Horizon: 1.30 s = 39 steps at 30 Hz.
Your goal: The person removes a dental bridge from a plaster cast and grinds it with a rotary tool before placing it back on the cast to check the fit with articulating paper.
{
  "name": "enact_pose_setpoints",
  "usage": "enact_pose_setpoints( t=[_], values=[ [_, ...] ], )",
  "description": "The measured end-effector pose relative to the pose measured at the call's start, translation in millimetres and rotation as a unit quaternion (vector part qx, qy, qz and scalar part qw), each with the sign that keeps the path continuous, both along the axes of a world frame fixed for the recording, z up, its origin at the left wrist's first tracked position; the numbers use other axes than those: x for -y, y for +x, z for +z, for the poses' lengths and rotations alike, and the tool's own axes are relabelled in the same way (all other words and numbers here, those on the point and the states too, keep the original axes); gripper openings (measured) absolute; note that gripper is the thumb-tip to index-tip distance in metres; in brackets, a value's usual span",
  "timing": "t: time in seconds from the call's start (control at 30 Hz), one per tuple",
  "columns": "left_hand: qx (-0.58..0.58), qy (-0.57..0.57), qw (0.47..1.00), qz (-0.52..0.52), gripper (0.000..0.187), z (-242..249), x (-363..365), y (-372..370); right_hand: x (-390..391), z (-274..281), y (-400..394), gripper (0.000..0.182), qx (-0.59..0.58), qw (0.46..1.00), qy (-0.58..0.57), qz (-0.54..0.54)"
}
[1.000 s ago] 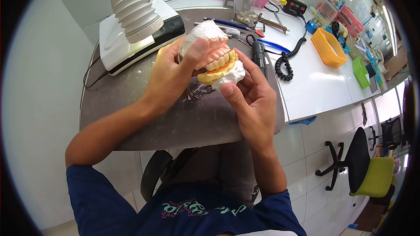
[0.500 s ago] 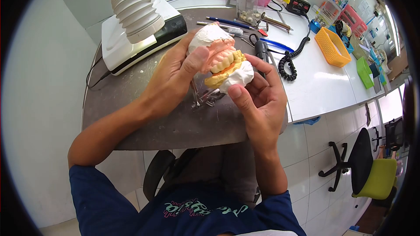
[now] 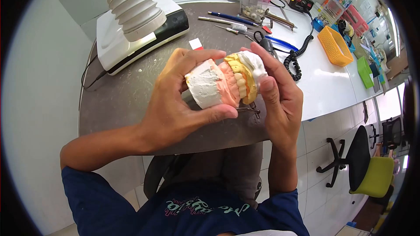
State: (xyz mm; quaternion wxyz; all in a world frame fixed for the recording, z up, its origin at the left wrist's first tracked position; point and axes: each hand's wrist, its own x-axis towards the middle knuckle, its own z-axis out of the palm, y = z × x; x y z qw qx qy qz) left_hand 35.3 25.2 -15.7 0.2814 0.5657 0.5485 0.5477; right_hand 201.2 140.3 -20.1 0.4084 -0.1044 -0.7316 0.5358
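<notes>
A dental model is held sideways above the grey work surface (image 3: 118, 105). Its white and pink half (image 3: 204, 85) lies in the grip of my left hand (image 3: 168, 100), thumb below and index finger along the top. My right hand (image 3: 282, 100) grips the yellow half with the white plaster back (image 3: 253, 64), thumb and fingers around the plaster. Between the halves a row of cream teeth (image 3: 240, 85) shows, the two parts touching. Beneath the model a metal instrument (image 3: 249, 110) is partly hidden.
A white ribbed hose (image 3: 133, 6) hangs over a white and black box (image 3: 148, 35) at the left. Pens (image 3: 232, 19), a clear container (image 3: 252, 3), a coiled cable (image 3: 299, 57) and a yellow basket (image 3: 334, 46) lie beyond. A green-backed chair (image 3: 374, 177) stands at right.
The model has turned from tilted to nearly sideways, its white base now facing left. Both hands have turned with it and moved slightly lower. A small white and red piece has come into view behind them.
</notes>
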Motion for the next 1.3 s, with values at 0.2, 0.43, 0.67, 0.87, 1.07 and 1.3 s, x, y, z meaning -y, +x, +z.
enact_pose_setpoints(
  t=[0.2,0.43,0.67,0.87,1.07,1.3],
  values=[
    [-0.116,0.055,0.99,0.052,0.074,-5,5,1,6,-7,-3,0.052,-0.014,0.999,0.033,-0.02],
    [-0.235,0.143,0.958,-0.079,0.083,-7,-6,-22,2,-1,4,0.048,0.025,0.998,0.054,-0.015],
    [-0.243,0.139,0.951,-0.129,0.083,-1,-12,-23,7,-1,8,0.056,0.043,0.976,0.193,-0.094],
    [-0.189,0.153,0.96,-0.137,0.068,-1,-11,-11,21,-11,7,0.06,0.047,0.972,0.19,-0.13],
    [-0.144,0.097,0.976,-0.131,0.059,3,-12,-1,17,-26,9,0.063,-0.018,0.973,0.188,-0.131],
    [-0.13,0.045,0.981,-0.133,0.059,7,-15,0,17,-26,8,0.06,-0.027,0.975,0.184,-0.123]
  ],
)
